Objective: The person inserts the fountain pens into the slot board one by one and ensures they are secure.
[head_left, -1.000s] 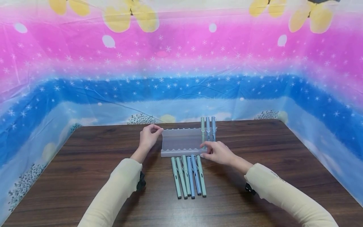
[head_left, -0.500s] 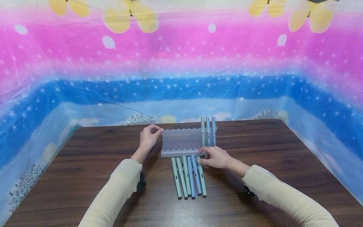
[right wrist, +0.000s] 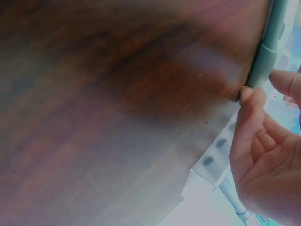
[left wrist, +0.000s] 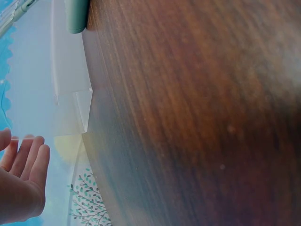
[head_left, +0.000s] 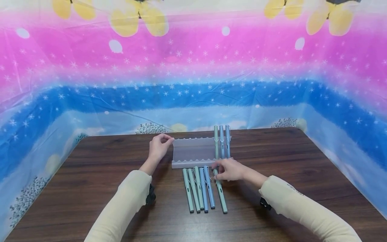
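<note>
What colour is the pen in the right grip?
Pale green pen, best seen in the head view.

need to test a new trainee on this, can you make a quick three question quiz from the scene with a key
1. Count: how many pens rest on the clear rack?
2. True or false: the left hand is holding a blue pen.
3. Multiple choice: what colour is the pinched pen in the right hand? a) yellow, b) green, c) red

Key:
1. Three, one green and two blue.
2. False; it holds no pen and is at the rack's far left corner.
3. b
</note>
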`<state>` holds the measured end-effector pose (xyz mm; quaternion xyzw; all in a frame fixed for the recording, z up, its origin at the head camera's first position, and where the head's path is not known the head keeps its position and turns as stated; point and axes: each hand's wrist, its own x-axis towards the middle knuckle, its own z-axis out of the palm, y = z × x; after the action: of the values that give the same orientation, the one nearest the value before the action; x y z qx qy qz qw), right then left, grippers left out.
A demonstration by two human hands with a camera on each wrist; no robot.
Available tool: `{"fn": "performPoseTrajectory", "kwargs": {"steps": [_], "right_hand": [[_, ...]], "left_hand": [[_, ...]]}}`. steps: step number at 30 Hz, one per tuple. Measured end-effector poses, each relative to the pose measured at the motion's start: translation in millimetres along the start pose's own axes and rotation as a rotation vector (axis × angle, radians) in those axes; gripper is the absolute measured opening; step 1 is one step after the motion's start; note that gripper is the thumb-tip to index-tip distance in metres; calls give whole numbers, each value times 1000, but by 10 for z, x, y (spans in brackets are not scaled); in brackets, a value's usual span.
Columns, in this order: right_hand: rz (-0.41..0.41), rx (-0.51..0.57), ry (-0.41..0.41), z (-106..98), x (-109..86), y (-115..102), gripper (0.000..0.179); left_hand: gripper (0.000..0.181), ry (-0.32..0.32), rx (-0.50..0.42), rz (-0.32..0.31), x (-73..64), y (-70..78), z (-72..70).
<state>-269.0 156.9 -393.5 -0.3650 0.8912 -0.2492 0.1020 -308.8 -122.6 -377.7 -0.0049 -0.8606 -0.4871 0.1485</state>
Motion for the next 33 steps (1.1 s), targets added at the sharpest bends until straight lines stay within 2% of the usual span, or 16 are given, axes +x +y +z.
{"fn": "performPoseTrajectory", "kwargs": {"steps": [3, 10, 15, 23, 33], "right_hand": [[11, 7, -22, -22, 1, -22, 26], [2, -92, -7, -12, 16, -42, 27], [21, -108, -10, 17, 30, -22, 28], [39, -3, 2, 10, 8, -8, 25], [73, 146, 72, -71, 26, 1, 28]], "left_hand": [[19, 1, 1, 1, 3, 1, -2], [18, 1, -5, -1, 6, -1, -3], [18, 1, -6, 1, 5, -7, -4], [18, -1, -2, -7, 12, -19, 2], [18, 0, -2, 6, 17, -10, 2]]}}
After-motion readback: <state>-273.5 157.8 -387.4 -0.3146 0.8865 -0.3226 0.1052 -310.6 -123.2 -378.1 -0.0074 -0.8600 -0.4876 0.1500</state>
